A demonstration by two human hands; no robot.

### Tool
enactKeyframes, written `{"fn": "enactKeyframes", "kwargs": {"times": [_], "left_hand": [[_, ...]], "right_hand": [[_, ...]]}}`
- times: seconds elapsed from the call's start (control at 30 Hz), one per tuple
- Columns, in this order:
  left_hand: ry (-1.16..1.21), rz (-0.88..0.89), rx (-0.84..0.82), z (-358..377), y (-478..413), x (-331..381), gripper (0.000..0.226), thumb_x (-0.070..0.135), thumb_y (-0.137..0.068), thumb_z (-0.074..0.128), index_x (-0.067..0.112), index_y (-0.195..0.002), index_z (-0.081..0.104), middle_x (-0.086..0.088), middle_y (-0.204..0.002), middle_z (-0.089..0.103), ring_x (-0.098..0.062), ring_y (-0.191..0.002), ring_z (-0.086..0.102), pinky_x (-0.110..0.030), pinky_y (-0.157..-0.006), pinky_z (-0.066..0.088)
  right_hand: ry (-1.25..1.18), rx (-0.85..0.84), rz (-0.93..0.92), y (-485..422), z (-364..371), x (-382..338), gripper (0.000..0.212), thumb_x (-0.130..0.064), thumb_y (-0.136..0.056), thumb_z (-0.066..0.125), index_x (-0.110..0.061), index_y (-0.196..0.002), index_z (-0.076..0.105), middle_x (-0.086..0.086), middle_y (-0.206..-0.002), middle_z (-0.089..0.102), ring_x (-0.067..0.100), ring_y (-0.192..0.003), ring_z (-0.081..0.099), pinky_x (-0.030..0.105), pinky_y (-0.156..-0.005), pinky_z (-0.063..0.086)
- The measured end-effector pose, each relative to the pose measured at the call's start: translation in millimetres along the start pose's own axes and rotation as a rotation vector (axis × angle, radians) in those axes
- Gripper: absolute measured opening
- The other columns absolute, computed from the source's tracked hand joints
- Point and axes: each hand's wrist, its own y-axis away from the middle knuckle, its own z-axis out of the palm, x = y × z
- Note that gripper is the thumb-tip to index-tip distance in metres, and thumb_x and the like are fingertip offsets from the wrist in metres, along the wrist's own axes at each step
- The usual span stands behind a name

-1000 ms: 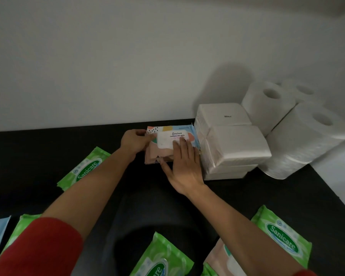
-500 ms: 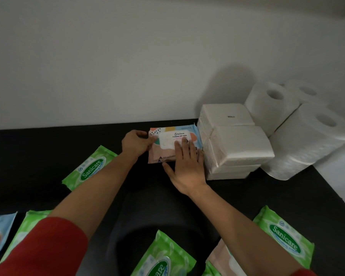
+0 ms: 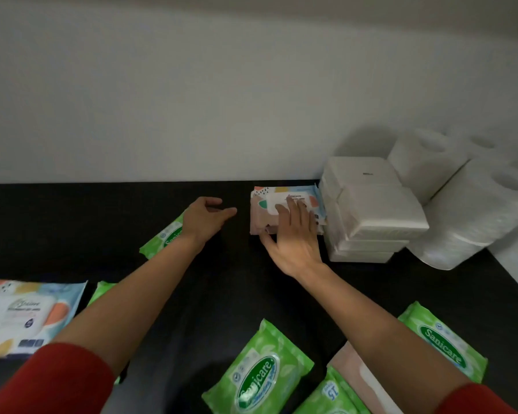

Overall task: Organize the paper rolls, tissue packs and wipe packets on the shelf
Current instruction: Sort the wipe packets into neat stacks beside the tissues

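A patterned pink-and-blue wipe packet (image 3: 263,204) lies at the back of the black shelf (image 3: 72,222), touching a stack of white tissue packs (image 3: 371,210). My right hand (image 3: 293,234) rests flat on the packet, fingers straight, thumb at its front edge. My left hand (image 3: 205,218) hovers open just left of the packet, holding nothing, above a green Sanicare packet (image 3: 162,239). White paper rolls (image 3: 476,204) stand in the back right corner.
Several green Sanicare packets lie near the front, one in the middle (image 3: 257,372) and one at the right (image 3: 443,342). A patterned blue packet (image 3: 24,315) lies at the front left, a pink packet (image 3: 359,375) under my right forearm. The white wall (image 3: 192,100) closes off the back.
My left hand has let go of the patterned packet's left edge and drawn back to the left. My right hand stays flat on the packet, which sits against the tissue packs.
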Motion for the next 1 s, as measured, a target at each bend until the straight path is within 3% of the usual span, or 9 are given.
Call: {"fn": "enactKeyframes", "kwargs": {"times": [0.07, 0.27, 0.47, 0.63, 0.73, 0.87, 1.0], "left_hand": [[-0.069, 0.03, 0.027, -11.9, 11.0, -5.3, 0.047, 0.031, -0.081, 0.072, 0.017, -0.122, 0.053, 0.006, -0.102, 0.057, 0.0, -0.074, 0.05, -0.013, -0.062, 0.037], [-0.151, 0.039, 0.078, -48.2, 47.1, -26.5, 0.046, 0.033, -0.079, 0.074, 0.022, -0.119, 0.055, 0.007, -0.102, 0.059, -0.008, -0.092, 0.053, -0.024, -0.076, 0.042], [-0.217, 0.155, 0.1, -93.5, 76.2, -44.6, 0.044, 0.027, -0.079, 0.075, 0.019, -0.118, 0.056, 0.003, -0.103, 0.065, -0.009, -0.082, 0.061, -0.019, -0.054, 0.044], [-0.269, 0.176, 0.107, -140.0, 92.2, -64.9, 0.046, 0.027, -0.078, 0.075, 0.017, -0.119, 0.057, 0.002, -0.104, 0.062, -0.011, -0.091, 0.058, -0.023, -0.074, 0.043], [-0.444, 0.206, 0.097, -172.1, 95.9, -81.6, 0.05, 0.028, -0.078, 0.073, 0.019, -0.124, 0.055, -0.003, -0.119, 0.058, -0.017, -0.11, 0.054, -0.028, -0.09, 0.042], [-0.798, 0.17, -0.199, -218.0, 94.7, -97.4, 0.07, 0.022, -0.076, 0.068, 0.029, -0.139, 0.039, -0.006, -0.142, 0.039, -0.028, -0.135, 0.027, -0.041, -0.106, 0.032], [-1.138, 0.04, -0.52, -242.1, 87.5, -107.6, 0.094, 0.023, -0.072, 0.072, 0.03, -0.149, 0.019, -0.005, -0.154, 0.019, -0.032, -0.142, 0.013, -0.046, -0.112, 0.027]], "right_hand": [[-0.017, 0.003, -0.006, 5.8, -4.3, -12.9, 0.072, -0.051, -0.092, 0.046, -0.013, -0.148, 0.02, 0.012, -0.159, 0.01, 0.03, -0.147, 0.005, 0.048, -0.12, 0.006], [-0.083, -0.004, -0.04, 24.5, -5.8, -52.5, 0.067, -0.051, -0.091, 0.05, -0.014, -0.143, 0.031, 0.012, -0.155, 0.021, 0.027, -0.145, 0.015, 0.045, -0.117, 0.015], [-0.201, -0.086, -0.096, 45.4, 4.4, -100.3, 0.067, -0.045, -0.085, 0.062, -0.014, -0.138, 0.037, 0.008, -0.144, 0.035, 0.024, -0.135, 0.031, 0.038, -0.11, 0.029], [-0.303, -0.206, -0.155, 56.5, 17.2, -146.2, 0.059, -0.039, -0.087, 0.061, -0.014, -0.135, 0.039, 0.005, -0.138, 0.043, 0.022, -0.128, 0.037, 0.036, -0.104, 0.037], [-0.349, -0.25, -0.191, 61.1, 24.4, -175.9, 0.053, -0.035, -0.088, 0.061, -0.014, -0.133, 0.042, 0.005, -0.136, 0.043, 0.021, -0.13, 0.036, 0.036, -0.107, 0.036], [-0.342, -0.286, -0.238, 66.5, 34.7, -208.7, 0.053, -0.034, -0.088, 0.062, -0.015, -0.134, 0.043, 0.004, -0.135, 0.044, 0.019, -0.129, 0.038, 0.035, -0.107, 0.035], [-0.325, -0.299, -0.248, 71.0, 42.3, -224.7, 0.052, -0.033, -0.089, 0.061, -0.015, -0.134, 0.042, 0.003, -0.136, 0.044, 0.019, -0.13, 0.037, 0.034, -0.107, 0.035]]}}
